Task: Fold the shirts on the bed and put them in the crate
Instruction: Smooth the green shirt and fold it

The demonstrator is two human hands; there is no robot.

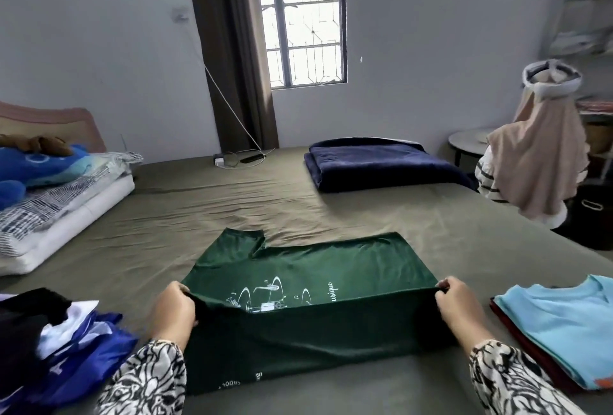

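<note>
- Green shirt (308, 285): we found it spread on the bed (205, 212) between the two hands, its near portion raised in a fold (white printed design showing along the crease), one sleeve lying flat beyond the left hand.
- Left hand (174, 310): fingers curled round the left end of the shirt's fold, gripping the cloth.
- Right hand (459, 306): likewise clasping the right end of the same fold, thumb on top.
- Patterned sleeves (149, 378): black and white, covering both forearms.
- Light blue shirt (564, 325): folded, lying just outside the right hand on top of a dark red garment (517, 338).
- Heap of clothes (49, 341): black, white and blue, unfolded, just outside the left hand.
- Navy blanket (381, 162): folded, well beyond the right hand.
- Pillows (56, 205): far beyond the left hand, with a blue plush toy (36, 165) on top.
- Crate: we could not identify one.
</note>
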